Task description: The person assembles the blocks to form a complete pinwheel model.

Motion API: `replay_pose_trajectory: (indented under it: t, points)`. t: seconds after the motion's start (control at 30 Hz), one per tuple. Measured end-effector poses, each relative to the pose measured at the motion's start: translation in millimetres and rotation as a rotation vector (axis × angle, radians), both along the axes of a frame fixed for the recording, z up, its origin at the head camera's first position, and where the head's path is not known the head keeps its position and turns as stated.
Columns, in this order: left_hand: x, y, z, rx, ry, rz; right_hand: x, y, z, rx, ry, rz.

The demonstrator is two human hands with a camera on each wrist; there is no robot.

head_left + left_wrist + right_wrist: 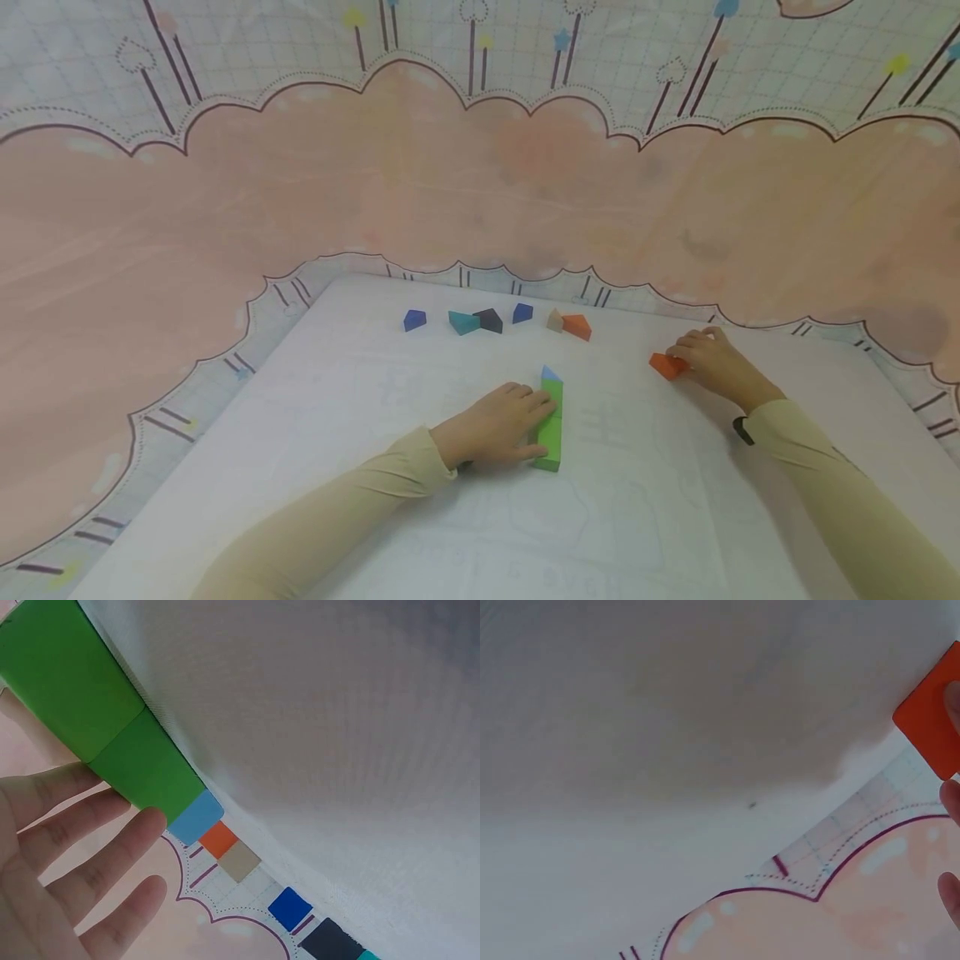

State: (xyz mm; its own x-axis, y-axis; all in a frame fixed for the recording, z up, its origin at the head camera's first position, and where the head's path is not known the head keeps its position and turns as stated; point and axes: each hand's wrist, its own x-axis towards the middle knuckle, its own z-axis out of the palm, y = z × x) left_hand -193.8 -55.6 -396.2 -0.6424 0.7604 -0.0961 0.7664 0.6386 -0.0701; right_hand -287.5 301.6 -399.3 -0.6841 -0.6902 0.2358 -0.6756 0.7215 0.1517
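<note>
Two green blocks (551,440) lie end to end on the white table, with a light blue triangular block (551,374) at their far end. My left hand (501,421) rests against the left side of this row. In the left wrist view its extended fingers (105,877) are spread, some touching the green side. Farther right, my right hand (708,362) pinches an orange block (663,365) close over the table. Only fingertips and part of that orange block (930,712) show in the right wrist view.
Along the back of the table lie several blocks: a blue block (414,320), a teal block (463,322), a dark grey block (490,320), another blue block (522,312), a beige block (555,320) and a second orange block (577,326). A patterned cloth (450,183) hangs behind.
</note>
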Motion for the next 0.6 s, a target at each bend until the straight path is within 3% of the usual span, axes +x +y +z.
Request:
replay_pose_trajectory:
  t: [0.6]
  points:
    - [-0.2, -1.4, -2.4, 0.017, 0.010, -0.010, 0.9, -76.0, 0.2, 0.076, -0.048, 0.100]
